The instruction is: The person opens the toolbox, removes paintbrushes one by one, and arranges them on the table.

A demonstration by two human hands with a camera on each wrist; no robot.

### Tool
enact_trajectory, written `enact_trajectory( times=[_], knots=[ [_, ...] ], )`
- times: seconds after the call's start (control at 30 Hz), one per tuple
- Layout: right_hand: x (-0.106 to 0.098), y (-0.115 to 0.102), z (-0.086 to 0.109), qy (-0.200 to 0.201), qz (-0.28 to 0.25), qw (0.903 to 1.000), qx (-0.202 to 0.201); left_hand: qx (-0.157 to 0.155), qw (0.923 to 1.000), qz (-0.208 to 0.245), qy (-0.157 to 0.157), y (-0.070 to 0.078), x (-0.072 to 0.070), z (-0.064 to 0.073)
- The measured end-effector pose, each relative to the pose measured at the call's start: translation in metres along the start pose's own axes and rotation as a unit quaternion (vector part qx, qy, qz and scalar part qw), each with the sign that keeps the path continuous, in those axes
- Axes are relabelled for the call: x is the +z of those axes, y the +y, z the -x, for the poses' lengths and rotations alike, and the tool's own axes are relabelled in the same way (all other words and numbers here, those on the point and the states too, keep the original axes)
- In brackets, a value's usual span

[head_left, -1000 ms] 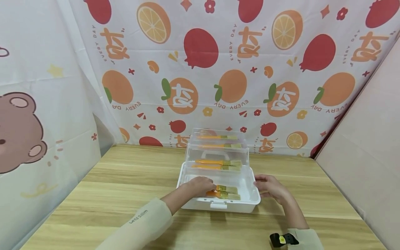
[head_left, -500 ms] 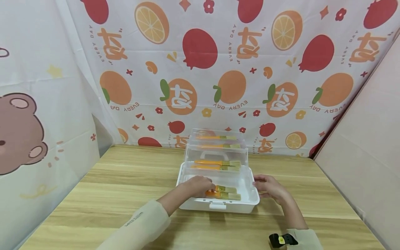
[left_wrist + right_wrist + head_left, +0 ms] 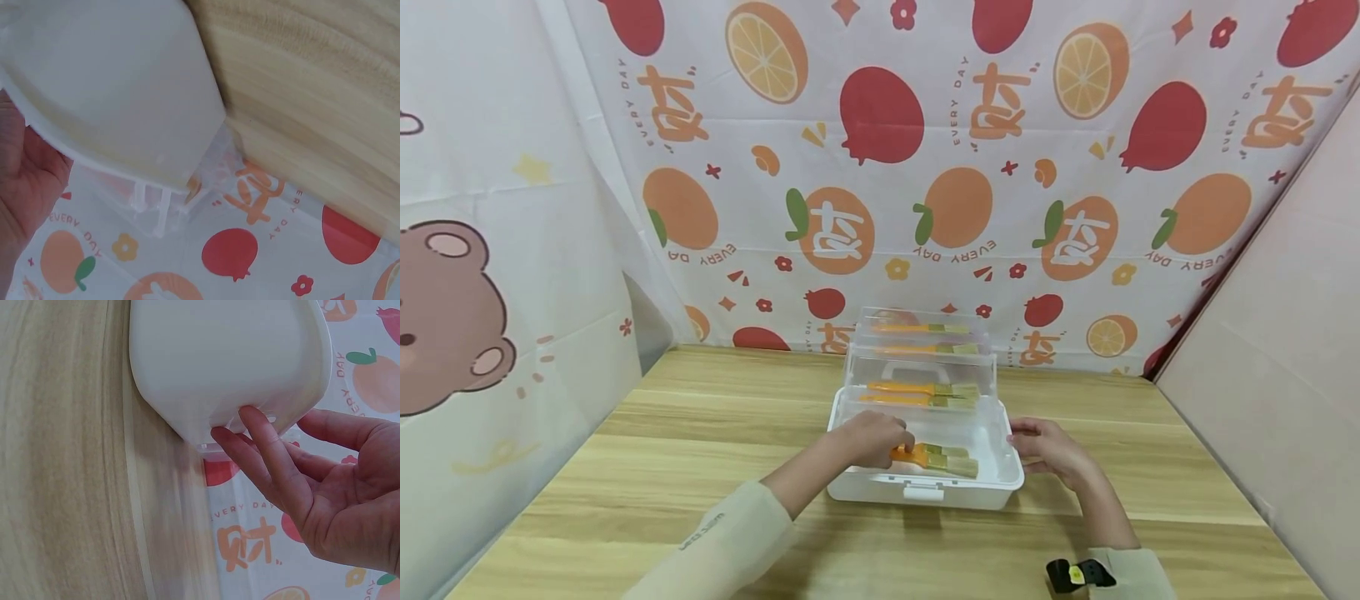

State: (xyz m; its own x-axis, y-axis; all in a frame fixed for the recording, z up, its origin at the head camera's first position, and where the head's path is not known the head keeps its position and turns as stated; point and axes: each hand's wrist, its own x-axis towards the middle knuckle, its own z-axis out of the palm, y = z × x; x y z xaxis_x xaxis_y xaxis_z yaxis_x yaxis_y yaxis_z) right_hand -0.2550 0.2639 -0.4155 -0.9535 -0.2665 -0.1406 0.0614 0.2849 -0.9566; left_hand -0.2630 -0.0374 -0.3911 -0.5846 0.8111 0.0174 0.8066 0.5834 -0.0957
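Note:
In the head view my left hand (image 3: 876,439) reaches into a white plastic box (image 3: 996,492) and grips the orange handle of a paintbrush (image 3: 951,464). The bristles of that brush point right. Just behind it lies another brush, mostly covered by the hand and the first one. My right hand (image 3: 1051,450) is at the box's right end. In the right wrist view its fingertips (image 3: 250,412) touch the outside of the end wall, with the fingers loosely extended. The left wrist view shows the box wall hiding what the left fingers hold.
Clear raised tiers (image 3: 857,375) stand at the back of the box, holding several orange-handled brushes (image 3: 902,388). A white latch (image 3: 923,493) is on the front. The box sits on a wooden table (image 3: 722,400) before a fruit-print cloth (image 3: 745,225).
My left hand has risen slightly and shifted left, and the front brush's handle end has come up with it. The right hand stays at the box's end.

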Motion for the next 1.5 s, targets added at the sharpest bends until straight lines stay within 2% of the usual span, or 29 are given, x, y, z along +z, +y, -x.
enact_trajectory(
  times=[0.13, 0.57, 0.83, 1.0, 1.17, 1.33, 1.5],
  knots=[
    [0.001, 0.000, 0.000, 0.001, 0.001, 1.0000, 0.002, 0.008, 0.9999, -0.002, 0.007, 0.000, -0.006, 0.004],
    [0.001, 0.000, 0.000, -0.001, 0.001, 1.0000, 0.003, -0.019, 0.9992, 0.033, 0.009, -0.002, -0.029, 0.014],
    [0.002, -0.001, 0.001, 0.005, 0.004, 1.0000, 0.006, -0.031, 0.9992, 0.011, 0.024, -0.004, -0.045, 0.024],
    [0.001, -0.002, 0.002, 0.004, 0.005, 1.0000, 0.005, -0.038, 0.9985, 0.032, 0.023, -0.007, -0.048, 0.031],
    [0.002, -0.001, 0.002, -0.002, 0.005, 1.0000, -0.001, -0.061, 0.9962, 0.061, 0.014, -0.011, -0.050, 0.040],
    [0.002, 0.000, 0.003, -0.008, 0.004, 0.9999, -0.006, -0.079, 0.9947, 0.064, 0.006, -0.015, -0.052, 0.050],
    [0.001, -0.001, 0.003, -0.012, -0.001, 0.9999, -0.006, -0.089, 0.9935, 0.070, 0.014, -0.022, -0.054, 0.058]
  ],
)
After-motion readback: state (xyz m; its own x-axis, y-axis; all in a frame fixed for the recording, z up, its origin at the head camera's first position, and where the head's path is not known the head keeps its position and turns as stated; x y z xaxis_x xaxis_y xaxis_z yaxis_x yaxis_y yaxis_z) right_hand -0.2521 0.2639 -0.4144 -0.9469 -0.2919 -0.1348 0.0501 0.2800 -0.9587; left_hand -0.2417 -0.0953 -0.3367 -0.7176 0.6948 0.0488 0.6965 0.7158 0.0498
